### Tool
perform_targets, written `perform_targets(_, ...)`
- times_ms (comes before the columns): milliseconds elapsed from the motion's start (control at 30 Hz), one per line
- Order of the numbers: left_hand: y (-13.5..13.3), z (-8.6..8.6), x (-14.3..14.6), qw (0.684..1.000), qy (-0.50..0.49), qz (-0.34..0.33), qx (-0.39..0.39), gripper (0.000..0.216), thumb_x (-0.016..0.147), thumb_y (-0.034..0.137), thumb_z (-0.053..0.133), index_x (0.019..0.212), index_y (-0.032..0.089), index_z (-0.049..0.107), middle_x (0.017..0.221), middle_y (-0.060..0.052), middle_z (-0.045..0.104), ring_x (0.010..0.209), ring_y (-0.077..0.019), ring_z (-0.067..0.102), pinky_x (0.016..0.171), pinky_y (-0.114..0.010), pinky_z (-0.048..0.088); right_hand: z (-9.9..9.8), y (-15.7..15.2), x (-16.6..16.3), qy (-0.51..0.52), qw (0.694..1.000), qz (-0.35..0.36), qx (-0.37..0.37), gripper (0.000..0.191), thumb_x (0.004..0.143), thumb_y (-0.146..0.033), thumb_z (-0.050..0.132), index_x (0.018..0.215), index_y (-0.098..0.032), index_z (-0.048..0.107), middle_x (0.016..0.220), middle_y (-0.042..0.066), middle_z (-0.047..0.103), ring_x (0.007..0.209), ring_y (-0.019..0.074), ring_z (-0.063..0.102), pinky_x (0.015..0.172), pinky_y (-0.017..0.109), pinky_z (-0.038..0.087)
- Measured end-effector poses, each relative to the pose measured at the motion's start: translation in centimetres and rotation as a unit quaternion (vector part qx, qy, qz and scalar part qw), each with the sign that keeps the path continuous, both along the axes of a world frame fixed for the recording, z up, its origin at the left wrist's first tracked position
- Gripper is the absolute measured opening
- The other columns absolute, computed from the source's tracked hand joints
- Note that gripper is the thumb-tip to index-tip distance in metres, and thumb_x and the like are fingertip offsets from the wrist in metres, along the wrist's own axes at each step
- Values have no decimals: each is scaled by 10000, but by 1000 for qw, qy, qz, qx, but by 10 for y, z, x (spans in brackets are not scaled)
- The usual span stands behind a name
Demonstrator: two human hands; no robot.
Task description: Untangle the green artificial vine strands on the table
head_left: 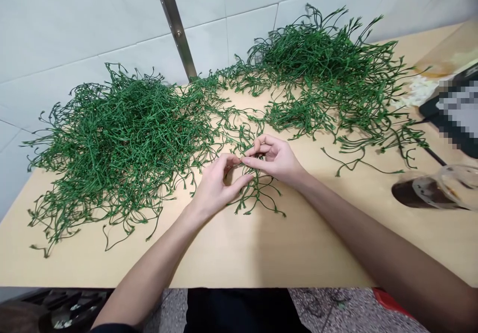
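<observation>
My left hand point(216, 183) and my right hand point(274, 159) meet fingertip to fingertip above the table. Both are closed in a pinch on thin green artificial plant stems, though the fingers cover the exact spot they grip. A small cluster of green stems point(257, 191) with forked tips spreads out below and between the hands. More loose stems point(239, 131) lie just beyond my fingers. To the left rises a big tangled heap of the same stems point(127, 129). Another heap point(317, 59) sits at the back right against the wall.
The pale wooden table point(224, 258) stands against a tiled wall point(93, 19) with a metal strip point(175, 29). On the right are a plastic cup with dark drink point(418, 192), a dark-edged device point(455, 109) and white bits point(421, 90). A red object point(390, 300) lies below the table's edge.
</observation>
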State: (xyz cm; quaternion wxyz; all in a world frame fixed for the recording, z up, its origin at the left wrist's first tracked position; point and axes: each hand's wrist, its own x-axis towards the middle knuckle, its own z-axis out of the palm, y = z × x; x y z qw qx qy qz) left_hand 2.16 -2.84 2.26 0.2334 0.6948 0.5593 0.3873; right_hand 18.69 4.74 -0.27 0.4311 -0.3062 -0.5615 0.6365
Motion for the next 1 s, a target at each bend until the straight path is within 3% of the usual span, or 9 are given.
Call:
perform_targets(100,1,-4,-3,999,-31,14,-19,160,845,269,678,939,208,563,853,-7,685,761,-130,652,689,-256,513,1,0,1,0,1000,6,-2,433,593,-340,882,752,-211,500,752,4,704,700,139,626,699,296,501)
perform_targets(200,4,-5,-7,999,-44,24,10,83,866,204,628,931,205,577,853,-5,701,760,-122,672,697,-247,534,2,-1,1,-14,1000,14,6,391,620,-316,856,760,-211,506,777,16,705,700,143,613,681,298,490)
perform_targets(367,5,-3,-9,997,-25,32,64,50,876,160,601,913,193,602,846,-6,708,746,-116,677,712,-245,559,2,-4,-2,-39,997,-10,62,356,614,-270,846,745,-212,519,756,-2,660,674,130,553,689,298,473)
perform_targets(567,6,-3,-12,992,30,20,118,67,899,129,577,912,189,603,847,-9,698,764,-120,658,733,-252,549,2,-5,-2,-29,999,-18,42,379,635,-282,849,750,-211,495,745,-1,668,657,125,552,675,292,456)
perform_targets(667,7,-4,-14,978,93,-4,185,85,921,113,552,924,183,601,844,-23,691,793,-132,626,728,-259,534,3,-5,-2,-35,998,-14,43,350,685,-319,816,749,-213,488,729,1,677,660,130,567,672,294,453)
perform_targets(800,6,-8,-16,948,151,-43,277,155,926,76,523,989,191,606,867,-37,705,808,-149,589,715,-281,527,4,-5,-2,-36,998,-29,43,391,631,-310,846,722,-216,477,704,-13,656,634,123,546,648,286,448)
perform_targets(1000,4,-12,-17,922,194,-81,327,186,904,82,559,1036,204,607,984,-63,730,844,-166,584,720,-305,537,3,-4,-3,-37,999,-12,37,351,613,-259,834,712,-208,502,648,-40,603,590,102,502,607,267,426)
